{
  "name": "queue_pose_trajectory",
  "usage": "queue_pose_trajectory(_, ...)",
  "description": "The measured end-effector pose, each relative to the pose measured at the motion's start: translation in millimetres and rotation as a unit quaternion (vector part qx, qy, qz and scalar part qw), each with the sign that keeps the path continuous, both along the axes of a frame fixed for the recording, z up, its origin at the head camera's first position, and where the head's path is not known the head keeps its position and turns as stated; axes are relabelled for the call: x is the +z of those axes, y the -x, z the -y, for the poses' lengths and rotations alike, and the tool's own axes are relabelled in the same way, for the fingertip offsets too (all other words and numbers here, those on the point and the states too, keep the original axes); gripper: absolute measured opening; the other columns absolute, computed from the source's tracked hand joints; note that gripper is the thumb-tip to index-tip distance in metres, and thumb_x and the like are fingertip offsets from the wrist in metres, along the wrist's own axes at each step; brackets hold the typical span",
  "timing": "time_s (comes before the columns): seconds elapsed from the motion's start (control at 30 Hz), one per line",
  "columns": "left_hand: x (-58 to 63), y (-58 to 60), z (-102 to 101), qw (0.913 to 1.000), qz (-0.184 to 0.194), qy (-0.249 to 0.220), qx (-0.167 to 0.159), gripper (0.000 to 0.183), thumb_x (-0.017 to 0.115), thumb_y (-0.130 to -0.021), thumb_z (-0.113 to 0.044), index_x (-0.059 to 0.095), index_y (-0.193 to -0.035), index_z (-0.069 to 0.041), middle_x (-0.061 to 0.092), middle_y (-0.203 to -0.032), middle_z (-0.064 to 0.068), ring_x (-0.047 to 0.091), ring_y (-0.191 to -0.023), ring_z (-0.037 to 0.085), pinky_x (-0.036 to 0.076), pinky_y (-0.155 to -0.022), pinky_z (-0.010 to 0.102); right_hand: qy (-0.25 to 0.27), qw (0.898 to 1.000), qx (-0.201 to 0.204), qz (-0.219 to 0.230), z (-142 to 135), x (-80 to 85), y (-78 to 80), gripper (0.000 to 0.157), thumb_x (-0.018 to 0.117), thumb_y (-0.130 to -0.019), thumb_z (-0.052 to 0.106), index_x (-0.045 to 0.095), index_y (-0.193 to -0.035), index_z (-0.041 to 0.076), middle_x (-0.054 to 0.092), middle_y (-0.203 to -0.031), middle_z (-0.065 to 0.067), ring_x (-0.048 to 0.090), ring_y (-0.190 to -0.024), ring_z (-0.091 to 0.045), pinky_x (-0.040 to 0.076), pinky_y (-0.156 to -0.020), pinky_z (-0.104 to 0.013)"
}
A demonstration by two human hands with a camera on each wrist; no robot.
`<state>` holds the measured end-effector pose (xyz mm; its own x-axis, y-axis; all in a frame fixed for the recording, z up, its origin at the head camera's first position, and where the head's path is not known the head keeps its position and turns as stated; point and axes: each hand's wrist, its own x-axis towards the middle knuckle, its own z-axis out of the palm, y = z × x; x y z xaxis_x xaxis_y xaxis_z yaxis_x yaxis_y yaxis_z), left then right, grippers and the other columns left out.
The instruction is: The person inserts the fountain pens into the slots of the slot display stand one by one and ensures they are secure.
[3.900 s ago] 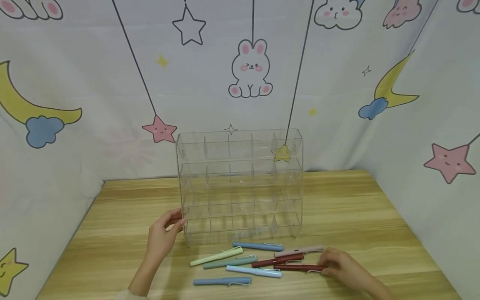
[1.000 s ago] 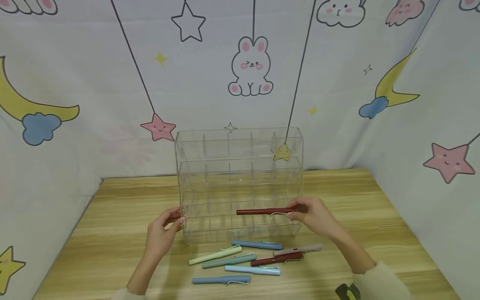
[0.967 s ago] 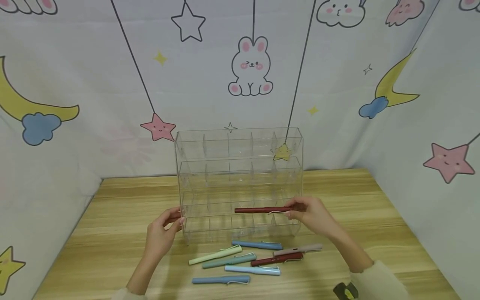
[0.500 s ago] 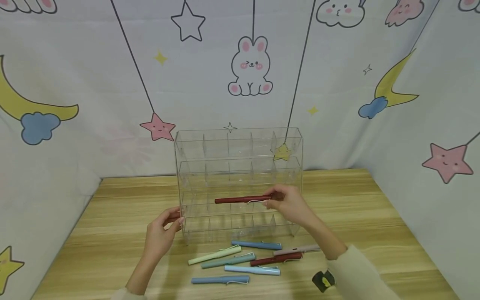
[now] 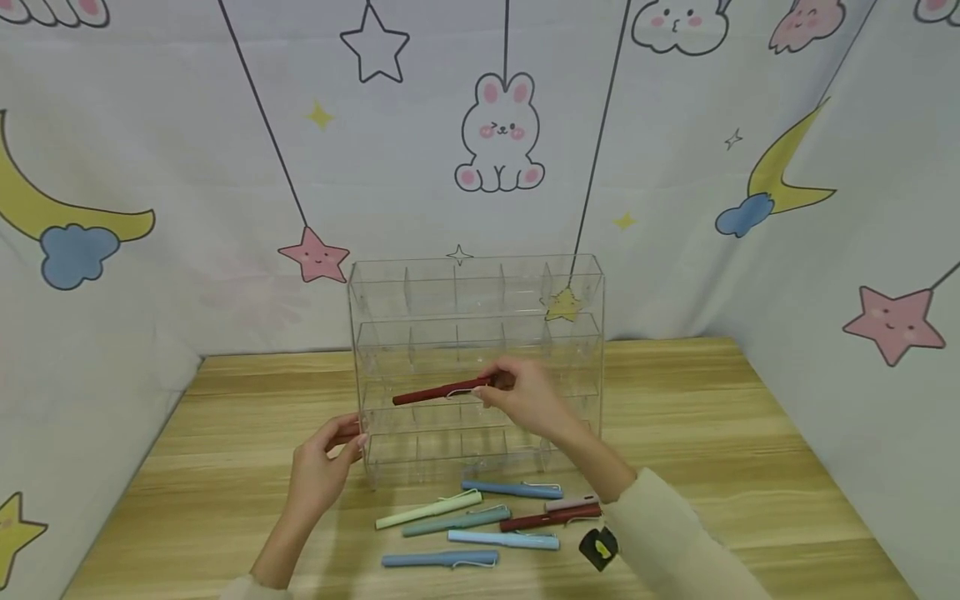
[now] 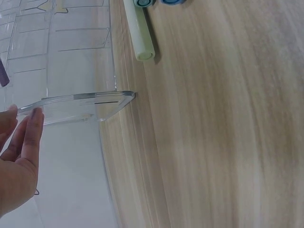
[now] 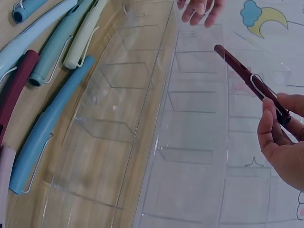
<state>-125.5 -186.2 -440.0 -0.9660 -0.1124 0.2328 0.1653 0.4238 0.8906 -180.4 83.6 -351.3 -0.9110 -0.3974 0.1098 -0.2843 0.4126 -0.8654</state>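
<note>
A clear acrylic organizer (image 5: pixel 431 292) with stepped rows of divided compartments stands upright on the table. My left hand (image 5: pixel 324 467) grips its left side panel near the bottom, thumb in front and fingers behind, as the left wrist view (image 6: pixel 21 164) also has it. Between thumb and fingers my right hand (image 5: pixel 528 402) pinches a dark red pen (image 5: pixel 429 394) by its capped, clipped end. The pen is raised before the organizer's lower middle rows, its free end pointing left and slightly down. In the right wrist view the pen (image 7: pixel 237 68) overlaps the clear compartments.
In front of the organizer lie several pens: a blue pen (image 5: pixel 510 489), a pale green one (image 5: pixel 427 510), a teal one (image 5: pixel 453 522), a light blue one (image 5: pixel 502 540), another dark red one (image 5: pixel 547 518) and a mauve one (image 5: pixel 568 504). A printed curtain (image 5: pixel 405 167) hangs behind.
My right hand has lifted the dark red pen off the table and carried it left and up across the organizer's front, tilting its free end down. My left hand keeps its place.
</note>
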Motion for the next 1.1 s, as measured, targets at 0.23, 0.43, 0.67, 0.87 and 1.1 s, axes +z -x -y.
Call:
queue_pose_trajectory(0.23,0.8,-1.6,-1.2,1.0,-0.006,0.005,0.001,0.028,0.061,-0.084,0.005,0.058,-0.112,0.006,0.062,-0.097,0.018,0.062,-0.089,0.028,0.056,-0.067,0.022,-0.018,0.999,-0.011,-0.044,23.5,-0.1,-1.2,0.01,0.067,-0.084,0.011,0.065,-0.091,0.004,0.058,-0.067,0.001,0.052,-0.055,-0.011,0.041,-0.045,-0.022)
queue_pose_trajectory(0.43,0.1,-3.6,-2.5,0.9999,-0.009,0.008,0.006,0.028,0.061,-0.083,0.007,0.058,-0.111,0.006,0.063,-0.095,0.018,0.062,-0.088,0.029,0.056,-0.066,0.022,-0.024,0.995,-0.015,-0.1,41.0,-8.1,-4.0,0.009,0.068,-0.082,0.009,0.065,-0.087,0.001,0.055,-0.07,0.0,0.047,-0.058,-0.01,0.042,-0.049,-0.019)
queue_pose_trajectory(0.67,0.0,-5.7,-3.9,0.9999,-0.007,0.007,0.005,0.028,0.061,-0.083,0.007,0.058,-0.112,0.006,0.062,-0.096,0.018,0.061,-0.089,0.03,0.056,-0.067,0.022,-0.02,0.988,-0.022,-0.154,56.9,-16.9,-10.5,0.01,0.07,-0.08,0.007,0.064,-0.084,-0.001,0.055,-0.071,-0.004,0.047,-0.06,-0.011,0.042,-0.049,-0.016)
queue_pose_trajectory(0.87,0.9,-5.7,-4.7,0.9999,-0.002,0.009,0.004,0.028,0.06,-0.084,0.006,0.057,-0.112,0.007,0.062,-0.097,0.019,0.061,-0.089,0.032,0.055,-0.067,0.022,-0.006,0.986,-0.025,-0.168,63.0,-24.1,-13.5,0.01,0.069,-0.08,0.004,0.063,-0.084,-0.003,0.055,-0.073,-0.006,0.048,-0.059,-0.01,0.042,-0.048,-0.015)
queue_pose_trajectory(1.1,-0.3,-5.8,-4.2,0.9999,-0.01,0.007,0.001,0.028,0.061,-0.083,0.008,0.057,-0.111,0.008,0.062,-0.096,0.02,0.061,-0.09,0.033,0.056,-0.067,0.022,-0.014,0.988,-0.015,-0.153,61.5,-23.8,-13.8,0.018,0.07,-0.08,0.006,0.064,-0.093,-0.003,0.058,-0.079,-0.007,0.049,-0.06,-0.01,0.042,-0.05,-0.015)
